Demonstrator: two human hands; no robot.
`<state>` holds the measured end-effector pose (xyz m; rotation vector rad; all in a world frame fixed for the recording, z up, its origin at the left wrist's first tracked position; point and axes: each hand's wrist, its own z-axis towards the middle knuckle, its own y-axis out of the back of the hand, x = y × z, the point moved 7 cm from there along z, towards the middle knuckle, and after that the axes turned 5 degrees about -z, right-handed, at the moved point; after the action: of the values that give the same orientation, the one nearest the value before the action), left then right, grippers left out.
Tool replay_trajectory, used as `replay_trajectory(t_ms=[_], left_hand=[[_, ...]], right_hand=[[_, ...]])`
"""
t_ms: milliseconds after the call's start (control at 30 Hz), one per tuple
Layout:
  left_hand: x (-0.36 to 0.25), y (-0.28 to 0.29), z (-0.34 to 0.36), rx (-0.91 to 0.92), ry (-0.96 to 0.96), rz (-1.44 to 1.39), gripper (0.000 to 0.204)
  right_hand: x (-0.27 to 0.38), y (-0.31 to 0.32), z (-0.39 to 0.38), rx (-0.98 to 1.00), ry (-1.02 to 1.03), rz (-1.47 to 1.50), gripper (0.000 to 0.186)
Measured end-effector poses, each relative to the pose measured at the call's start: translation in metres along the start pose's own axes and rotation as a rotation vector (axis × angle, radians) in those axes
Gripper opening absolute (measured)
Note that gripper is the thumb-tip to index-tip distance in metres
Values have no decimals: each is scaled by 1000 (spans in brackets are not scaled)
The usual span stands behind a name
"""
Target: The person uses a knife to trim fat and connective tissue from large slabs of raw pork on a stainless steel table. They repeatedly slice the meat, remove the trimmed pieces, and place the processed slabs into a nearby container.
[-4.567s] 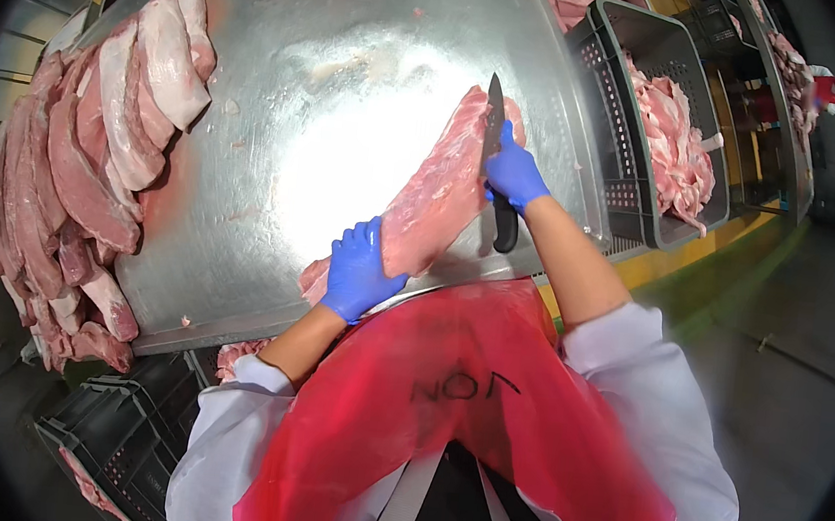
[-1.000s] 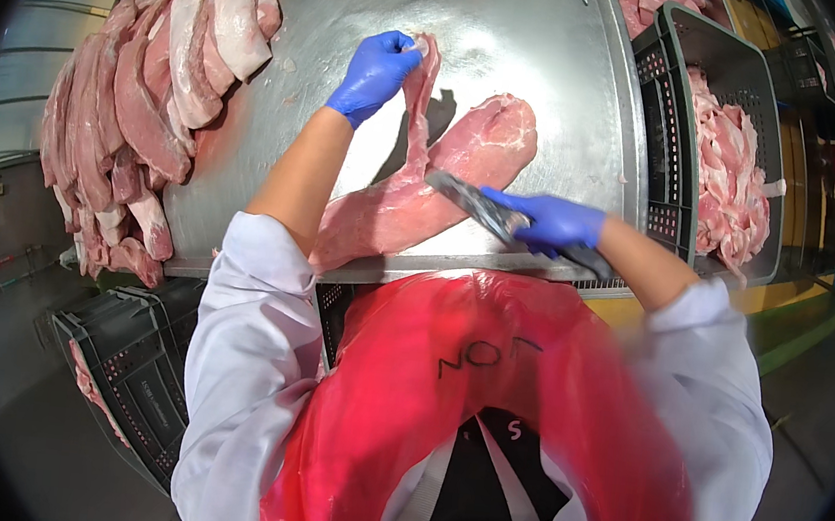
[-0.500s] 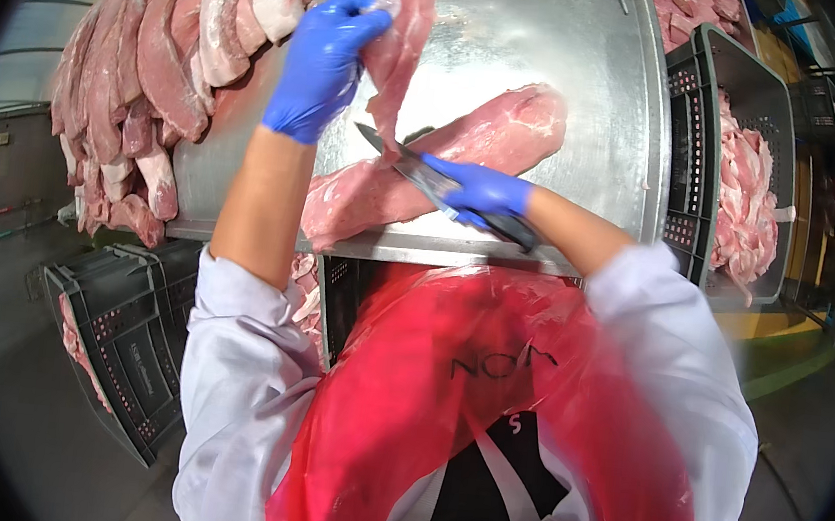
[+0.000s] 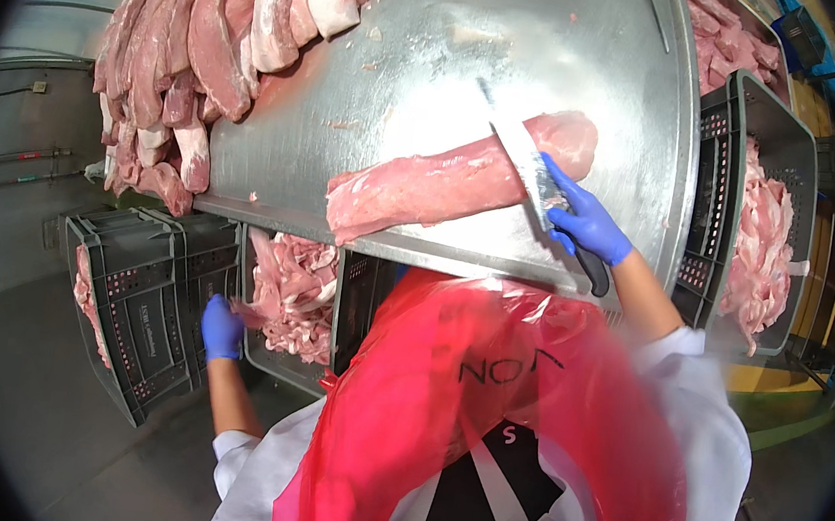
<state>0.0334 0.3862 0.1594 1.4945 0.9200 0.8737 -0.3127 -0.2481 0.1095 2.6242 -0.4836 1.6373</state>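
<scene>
A long pink slab of meat (image 4: 434, 194) lies slantwise on the metal table (image 4: 404, 88), near its front edge. My right hand (image 4: 590, 222) is closed around a knife (image 4: 523, 155); the blade points far and left, over the slab's right part, and the black handle end sticks out below the hand. Down at the left, below table height, my left hand (image 4: 222, 329) is closed at the side of a dark crate (image 4: 298, 374) of meat trimmings (image 4: 293, 299). A thin strip of meat (image 4: 254, 313) shows at its fingers, reaching over the trimmings.
Several long meat pieces (image 4: 172, 46) are heaped at the table's far left. Another dark crate (image 4: 155, 321) stands left of my left hand. On the right, a crate (image 4: 712, 209) of trimmings stands beside the table, with a tray of meat (image 4: 725, 39) behind it. A long thin tool (image 4: 656, 12) lies far right.
My left hand has carried the strip from above the slab down left to the trimmings crate. My right hand has moved right with the knife, whose blade has left the strip.
</scene>
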Motion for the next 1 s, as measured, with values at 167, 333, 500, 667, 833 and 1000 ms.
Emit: replay_trajectory(t_ms=[167,333,500,667,833,1000], left_hand=[[-389,-20,38,-88,-644,-329,85],[-508,-72,97,194,-662,-156,104],[-528,-74,168,613,-607,-366,88],[-521,-128,182,1333,-469,-1148,74],[-532,-107,134,1673,-42,-1992,71],[-571,-103,91,1550,-422,-2334,88]], right_hand=[[-22,26,-29,-284,119,189,82],[-15,10,-65,-326,123,108,84],[-62,2,-121,-587,184,162,84],[-88,-43,-163,-753,150,289,86],[-117,-51,-188,-891,179,382,88],[-118,-37,-212,-966,240,371,87]])
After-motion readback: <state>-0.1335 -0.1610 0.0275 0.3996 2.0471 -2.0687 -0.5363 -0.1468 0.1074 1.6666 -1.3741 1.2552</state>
